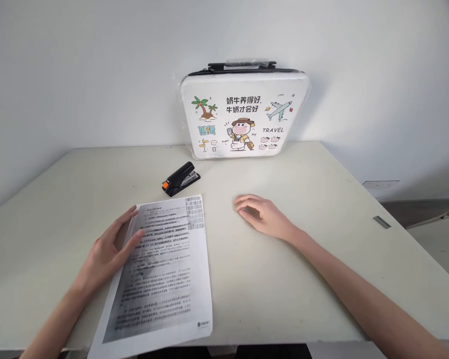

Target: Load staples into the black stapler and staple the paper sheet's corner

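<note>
My left hand [104, 252] grips the left edge of a stack of printed paper sheets [160, 269], with its thumb on top and its fingers along the edge. The stack lies in front of me, its near end reaching the table's front edge. Dark printed text covers the top sheet, and a block of small codes sits at its upper right corner. Loosely curled, my right hand [260, 215] rests on the table to the right of the sheets, empty, with a gap between thumb and fingers. A black stapler [181, 178] with an orange part lies just beyond the sheets' far edge.
A white case [247, 114] with cartoon travel prints and a black handle stands against the wall at the back of the pale table [277, 294]. Clear plastic wraps it. A small dark metal plate [381, 222] sits near the table's right edge.
</note>
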Demonstrator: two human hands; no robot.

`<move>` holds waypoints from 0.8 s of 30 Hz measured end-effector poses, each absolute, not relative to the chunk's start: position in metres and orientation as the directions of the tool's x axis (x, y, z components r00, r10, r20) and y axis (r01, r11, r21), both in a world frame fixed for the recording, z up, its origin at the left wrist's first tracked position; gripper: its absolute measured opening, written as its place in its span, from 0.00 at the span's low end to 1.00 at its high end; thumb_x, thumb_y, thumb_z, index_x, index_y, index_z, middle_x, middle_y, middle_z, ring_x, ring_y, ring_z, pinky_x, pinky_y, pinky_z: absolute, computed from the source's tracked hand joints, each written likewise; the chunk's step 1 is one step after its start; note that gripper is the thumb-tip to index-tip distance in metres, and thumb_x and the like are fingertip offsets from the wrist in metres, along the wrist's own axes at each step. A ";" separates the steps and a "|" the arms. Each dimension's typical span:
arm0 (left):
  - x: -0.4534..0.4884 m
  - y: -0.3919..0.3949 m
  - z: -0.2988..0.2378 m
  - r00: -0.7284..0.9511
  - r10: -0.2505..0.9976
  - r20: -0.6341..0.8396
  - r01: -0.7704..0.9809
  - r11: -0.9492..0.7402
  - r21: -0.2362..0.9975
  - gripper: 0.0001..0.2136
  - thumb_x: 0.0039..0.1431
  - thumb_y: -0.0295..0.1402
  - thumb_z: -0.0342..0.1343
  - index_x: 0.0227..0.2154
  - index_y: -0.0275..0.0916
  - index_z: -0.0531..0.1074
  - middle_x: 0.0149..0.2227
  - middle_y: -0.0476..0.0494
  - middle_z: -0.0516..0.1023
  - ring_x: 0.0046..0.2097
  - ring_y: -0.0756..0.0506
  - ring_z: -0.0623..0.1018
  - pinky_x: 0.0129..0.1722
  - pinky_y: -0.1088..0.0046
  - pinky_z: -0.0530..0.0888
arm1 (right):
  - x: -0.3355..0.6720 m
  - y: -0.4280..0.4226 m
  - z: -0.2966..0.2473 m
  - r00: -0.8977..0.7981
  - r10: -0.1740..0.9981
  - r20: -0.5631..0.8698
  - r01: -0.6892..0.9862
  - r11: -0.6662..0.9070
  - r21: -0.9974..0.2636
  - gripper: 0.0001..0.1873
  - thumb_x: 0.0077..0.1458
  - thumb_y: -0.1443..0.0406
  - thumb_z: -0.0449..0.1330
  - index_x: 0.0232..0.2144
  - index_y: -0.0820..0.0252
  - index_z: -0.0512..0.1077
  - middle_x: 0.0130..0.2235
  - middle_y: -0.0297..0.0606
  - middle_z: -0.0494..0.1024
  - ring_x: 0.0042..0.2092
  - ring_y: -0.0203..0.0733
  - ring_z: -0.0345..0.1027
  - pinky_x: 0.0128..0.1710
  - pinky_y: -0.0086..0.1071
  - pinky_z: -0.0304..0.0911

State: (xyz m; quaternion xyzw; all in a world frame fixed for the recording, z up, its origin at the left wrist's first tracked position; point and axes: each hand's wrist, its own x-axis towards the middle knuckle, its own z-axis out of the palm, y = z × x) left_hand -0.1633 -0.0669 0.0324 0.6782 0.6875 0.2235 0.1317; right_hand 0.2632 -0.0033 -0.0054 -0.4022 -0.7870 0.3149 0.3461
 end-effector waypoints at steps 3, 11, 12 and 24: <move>-0.164 -0.068 0.035 -0.100 0.993 0.063 0.866 0.055 0.498 0.31 0.62 0.64 0.52 0.66 0.65 0.65 0.70 0.60 0.69 0.61 0.29 0.78 0.53 0.51 0.81 | 0.261 -0.006 -0.005 -0.423 0.865 0.270 0.440 0.456 -0.773 0.10 0.69 0.63 0.56 0.44 0.49 0.78 0.58 0.40 0.79 0.60 0.50 0.74 0.39 0.38 0.77; -0.156 -0.074 0.046 -0.168 0.986 0.016 0.811 0.129 0.570 0.31 0.64 0.62 0.52 0.65 0.57 0.68 0.70 0.52 0.69 0.51 0.36 0.82 0.33 0.66 0.80 | 0.257 -0.010 -0.003 -0.406 0.894 0.191 0.476 0.385 -0.791 0.09 0.70 0.62 0.55 0.44 0.48 0.77 0.60 0.40 0.77 0.61 0.51 0.73 0.31 0.37 0.73; -0.156 -0.074 0.046 -0.165 0.986 0.029 0.817 0.121 0.564 0.30 0.64 0.61 0.52 0.65 0.57 0.68 0.70 0.53 0.70 0.52 0.36 0.82 0.35 0.66 0.80 | 0.257 -0.011 -0.003 -0.407 0.893 0.190 0.480 0.386 -0.788 0.09 0.70 0.62 0.55 0.44 0.47 0.77 0.60 0.40 0.77 0.60 0.51 0.74 0.31 0.37 0.73; -0.142 -0.056 0.046 -0.073 0.961 0.266 0.909 -0.046 0.414 0.25 0.68 0.54 0.51 0.61 0.47 0.71 0.63 0.43 0.77 0.50 0.36 0.82 0.42 0.63 0.79 | 0.262 -0.004 -0.012 -0.438 0.854 0.281 0.439 0.476 -0.762 0.09 0.69 0.63 0.56 0.43 0.49 0.77 0.59 0.38 0.78 0.56 0.48 0.77 0.44 0.40 0.75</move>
